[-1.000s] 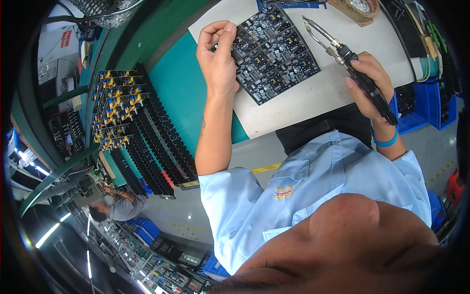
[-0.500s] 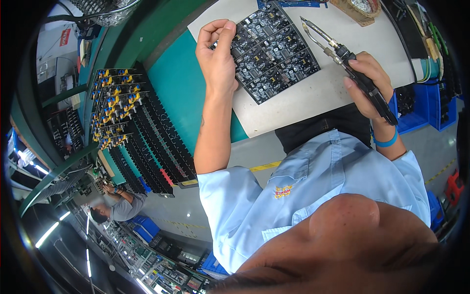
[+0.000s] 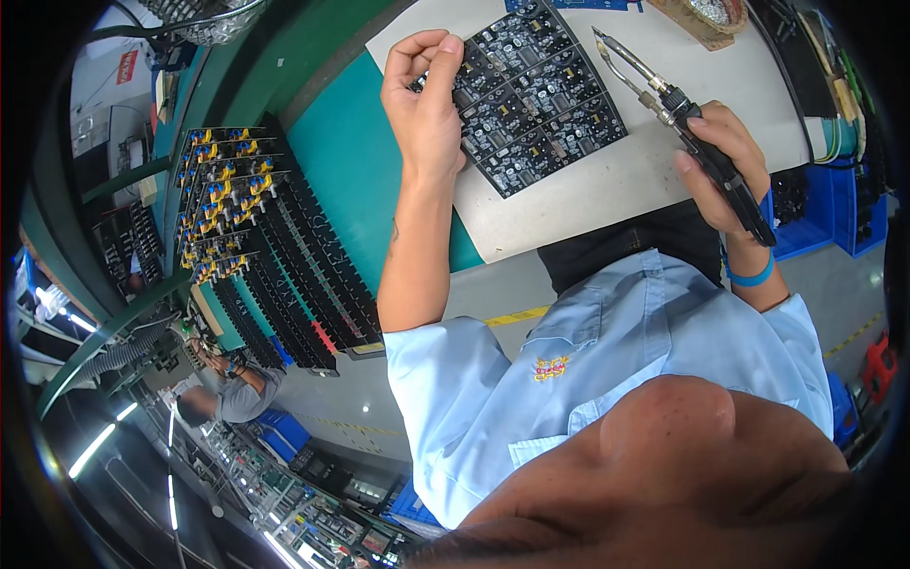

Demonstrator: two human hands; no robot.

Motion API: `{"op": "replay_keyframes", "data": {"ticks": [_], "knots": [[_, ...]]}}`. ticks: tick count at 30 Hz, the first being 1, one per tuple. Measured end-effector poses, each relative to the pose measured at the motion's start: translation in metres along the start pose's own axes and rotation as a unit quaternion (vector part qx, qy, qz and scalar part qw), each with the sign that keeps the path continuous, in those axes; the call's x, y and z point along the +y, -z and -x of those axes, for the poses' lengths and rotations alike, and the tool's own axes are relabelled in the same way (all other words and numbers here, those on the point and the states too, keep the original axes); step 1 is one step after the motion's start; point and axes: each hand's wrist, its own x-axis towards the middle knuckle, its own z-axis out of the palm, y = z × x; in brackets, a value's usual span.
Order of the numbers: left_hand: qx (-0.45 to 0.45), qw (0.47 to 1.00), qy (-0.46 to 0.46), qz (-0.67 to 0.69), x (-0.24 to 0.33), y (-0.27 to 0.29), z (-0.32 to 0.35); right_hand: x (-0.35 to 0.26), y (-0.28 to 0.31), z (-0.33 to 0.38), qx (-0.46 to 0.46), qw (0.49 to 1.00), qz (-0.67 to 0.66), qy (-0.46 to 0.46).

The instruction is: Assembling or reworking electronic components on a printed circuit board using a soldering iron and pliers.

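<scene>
Your left hand [image 3: 427, 109] is at the left side of the black circuit-board panel [image 3: 545, 100], fingers curled and thumb drawn in beside the forefinger; you cannot tell from this view whether it pinches the panel's edge or something finer. Your right hand [image 3: 744, 152] is wrapped around the black handle of a soldering tool [image 3: 675, 102], its metal tip pointing away from you, just beside the panel's right edge and apart from it. The panel lies tilted on a pale sheet [image 3: 588, 194], well in from the near edge of the green surface [image 3: 332, 161]. Toward the surface's far edge sit a blue board [image 3: 607, 5] and a box of silvery bits [image 3: 703, 24]. Rows of black strips [image 3: 303, 266] stand by the left edge, and blue bins [image 3: 806, 218] sit beyond the right one.
</scene>
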Motion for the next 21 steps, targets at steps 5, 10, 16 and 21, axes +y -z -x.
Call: {"op": "replay_keyframes", "data": {"ticks": [5,10,16,21], "knots": [[0.002,1.000,0.002,0.004,0.000,0.000,0.000,0.000,0.000,0.000,0.005,1.000,-0.003,0.000],[0.009,1.000,0.024,0.012,0.002,-0.001,0.001,-0.002,0.001,0.000,0.011,1.000,0.001,-0.008],[0.006,0.999,0.037,0.031,0.002,0.000,0.002,-0.004,0.001,-0.001,0.021,1.000,-0.008,-0.009],[0.000,1.000,0.012,0.014,0.002,-0.002,0.004,-0.016,0.000,-0.008,-0.006,1.000,-0.016,-0.015]]}}
